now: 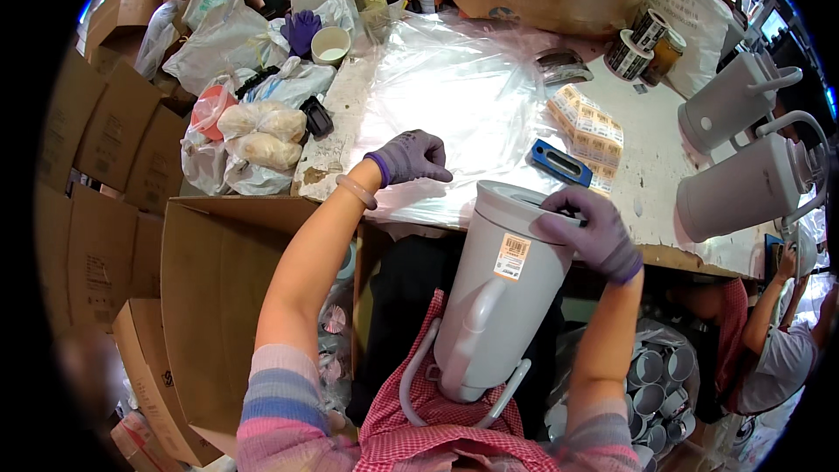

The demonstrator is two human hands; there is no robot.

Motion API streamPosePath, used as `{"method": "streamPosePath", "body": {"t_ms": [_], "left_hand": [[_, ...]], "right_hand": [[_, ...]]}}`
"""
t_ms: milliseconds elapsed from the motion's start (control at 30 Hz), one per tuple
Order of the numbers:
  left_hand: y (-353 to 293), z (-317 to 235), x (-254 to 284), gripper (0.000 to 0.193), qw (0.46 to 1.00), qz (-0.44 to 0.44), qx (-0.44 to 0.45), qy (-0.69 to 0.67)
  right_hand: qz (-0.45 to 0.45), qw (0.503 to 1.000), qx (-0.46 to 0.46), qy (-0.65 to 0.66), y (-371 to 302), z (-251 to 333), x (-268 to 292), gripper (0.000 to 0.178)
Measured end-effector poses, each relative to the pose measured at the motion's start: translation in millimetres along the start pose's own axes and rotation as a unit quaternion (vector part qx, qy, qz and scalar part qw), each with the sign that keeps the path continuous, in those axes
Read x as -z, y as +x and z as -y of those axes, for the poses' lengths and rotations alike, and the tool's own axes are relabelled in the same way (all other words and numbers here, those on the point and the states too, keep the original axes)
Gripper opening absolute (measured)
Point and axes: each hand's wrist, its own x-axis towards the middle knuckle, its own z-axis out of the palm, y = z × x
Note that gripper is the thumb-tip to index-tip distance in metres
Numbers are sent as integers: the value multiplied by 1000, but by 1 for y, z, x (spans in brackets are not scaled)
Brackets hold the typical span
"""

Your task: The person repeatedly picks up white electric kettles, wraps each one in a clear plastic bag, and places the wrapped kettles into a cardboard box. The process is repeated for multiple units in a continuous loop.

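Left hand (411, 158), purple-gloved, spread flat and released on clear plastic sheet (454, 96), gripping nothing. Right hand (592, 232), also gloved, clasped over top rim of pale grey jug (502, 297); jug tilted, base against lap, handle toward body, orange label (513, 256) just left of that hand. Blue tool (560, 163) just beyond right hand, on worktable (664, 157); stack of orange-and-white labels (587, 127) farther out, touching the tool's far side. Two more grey jugs (738, 149) well to the right of right hand. Open cardboard box (218, 280) below left forearm. Filled plastic bags (258, 135) left of left hand. Label rolls (638, 44) far beyond right hand.
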Motion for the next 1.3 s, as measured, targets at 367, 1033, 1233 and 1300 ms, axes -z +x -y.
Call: {"method": "streamPosePath", "body": {"t_ms": [367,1033,1233,1300], "left_hand": [[22,31,-33,30,962,-70,114,-238],[4,22,-17,43,916,-108,104,-371],[11,27,-55,57,947,-167,111,-252],[12,30,-52,55,952,-158,85,-250]], "right_hand": [[238,869,245,-358,143,-99,-15,26],[127,976,157,-76,168,-129,24,20],[-23,941,147,-304,153,-79,35,27],[-75,912,90,-394,142,-74,49,24]]}}
